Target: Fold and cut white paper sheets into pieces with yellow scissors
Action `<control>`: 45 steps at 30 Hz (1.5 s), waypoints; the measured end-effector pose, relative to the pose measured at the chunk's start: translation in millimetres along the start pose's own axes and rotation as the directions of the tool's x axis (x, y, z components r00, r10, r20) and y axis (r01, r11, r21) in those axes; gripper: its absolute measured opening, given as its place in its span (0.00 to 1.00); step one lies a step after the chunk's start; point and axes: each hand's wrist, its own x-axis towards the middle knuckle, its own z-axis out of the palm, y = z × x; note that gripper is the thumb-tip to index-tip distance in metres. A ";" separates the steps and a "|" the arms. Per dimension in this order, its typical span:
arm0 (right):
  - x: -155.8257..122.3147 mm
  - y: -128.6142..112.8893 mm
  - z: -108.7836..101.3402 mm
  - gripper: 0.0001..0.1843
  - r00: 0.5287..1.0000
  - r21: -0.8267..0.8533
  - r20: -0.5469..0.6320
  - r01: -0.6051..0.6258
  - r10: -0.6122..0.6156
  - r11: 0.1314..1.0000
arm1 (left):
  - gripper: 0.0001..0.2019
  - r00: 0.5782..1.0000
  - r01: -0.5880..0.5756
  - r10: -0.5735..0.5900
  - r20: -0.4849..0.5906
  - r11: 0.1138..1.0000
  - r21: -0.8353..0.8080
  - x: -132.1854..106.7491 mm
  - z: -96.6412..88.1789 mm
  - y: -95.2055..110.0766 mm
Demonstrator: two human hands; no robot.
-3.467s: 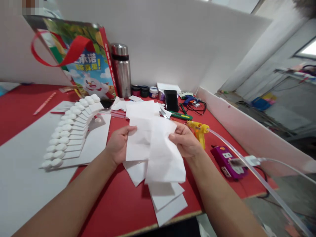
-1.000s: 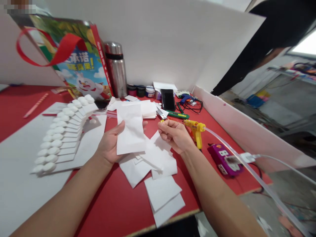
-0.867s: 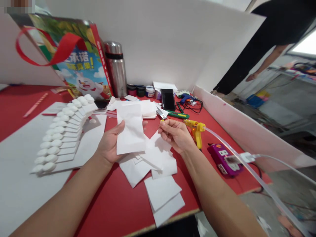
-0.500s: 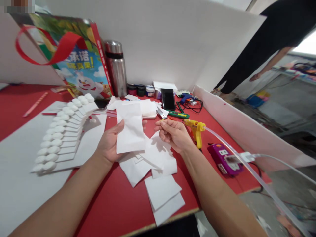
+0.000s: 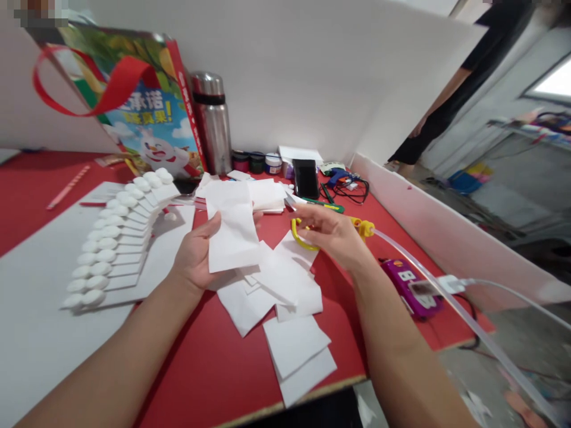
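Observation:
My left hand (image 5: pixel 195 257) is closed on a white paper rectangle (image 5: pixel 231 229), held upright above the red table (image 5: pixel 209 368). My right hand (image 5: pixel 332 233) grips yellow-handled scissors (image 5: pixel 298 233); the yellow loop shows under my fingers and the metal blades point away toward the back. Several loose white paper pieces (image 5: pixel 285 285) lie on the table below and between both hands. A yellow glue gun (image 5: pixel 364 227) sits just behind my right hand, mostly hidden by it.
A white foam board with rows of white pads (image 5: pixel 118 238) lies at left. A printed gift bag (image 5: pixel 143 113), steel flask (image 5: pixel 213 122), paint jars (image 5: pixel 256 161), phone (image 5: pixel 304 178) and cables stand at the back. A purple device (image 5: pixel 410 288) and clear tube (image 5: pixel 450 303) lie at right. A person in black stands far right.
My right hand dropped its sheets and picked up the yellow-handled scissors, lifting them off the table. My left hand keeps one paper rectangle raised. The person in black has moved further away.

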 end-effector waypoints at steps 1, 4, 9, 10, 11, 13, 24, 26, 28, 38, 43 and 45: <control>-1.5 -4.4 -6.4 0.15 0.986 -0.092 0.167 0.036 -0.020 0.995 | 0.28 1.000 -0.005 0.005 0.003 1.000 -0.001 0.0 -0.7 0.6; -6.5 -17.3 -19.1 0.16 0.854 -0.238 0.520 0.151 -0.006 0.960 | 0.27 1.000 -0.029 0.029 0.009 1.000 0.002 0.1 -2.0 1.1; -10.0 -23.6 -15.7 0.27 0.715 -0.432 0.669 0.152 0.203 0.889 | 0.28 1.000 -0.015 0.015 -0.006 1.000 -0.007 -0.5 0.0 -0.5; -9.6 -22.3 -13.4 0.27 0.712 -0.469 0.660 0.141 0.240 0.872 | 0.28 1.000 -0.017 0.017 -0.009 1.000 -0.003 -0.6 0.4 -0.7; -8.8 -20.3 -11.2 0.25 0.724 -0.498 0.639 0.132 0.259 0.857 | 0.28 1.000 -0.020 0.020 -0.014 1.000 0.003 -0.7 0.7 -0.8; -6.7 -14.9 -7.8 0.16 0.784 -0.527 0.563 0.097 0.262 0.844 | 0.28 0.999 -0.021 0.022 -0.027 1.000 0.014 -0.6 0.4 -0.8; 0.4 -2.1 6.5 0.13 0.893 0.154 -0.417 -0.114 0.169 0.982 | 0.30 0.993 -0.095 0.101 -0.060 0.990 0.100 2.1 6.0 -5.4; 1.0 -6.3 9.2 0.13 0.879 0.325 -0.416 -0.094 0.232 0.941 | 0.29 0.992 -0.101 0.109 -0.068 0.989 0.109 1.5 8.8 -5.6; 1.2 -10.6 11.3 0.15 0.881 0.448 -0.386 -0.081 0.274 0.890 | 0.28 0.990 -0.111 0.120 -0.067 0.986 0.125 0.4 11.6 -6.1; 2.2 -16.3 64.6 0.20 0.968 0.517 -0.142 -0.106 0.207 0.849 | 0.16 0.995 -0.087 0.092 -0.027 0.987 0.137 -4.2 28.6 -43.4; -0.3 -19.2 65.3 0.26 0.986 0.480 -0.059 -0.111 0.158 0.870 | 0.18 0.981 0.196 -0.195 0.019 0.980 -0.027 -1.7 23.2 -41.8; -0.2 -15.9 55.1 0.21 0.965 0.330 -0.231 -0.042 0.124 0.943 | 0.19 0.972 0.230 -0.228 0.058 0.973 -0.033 -0.2 18.9 -36.0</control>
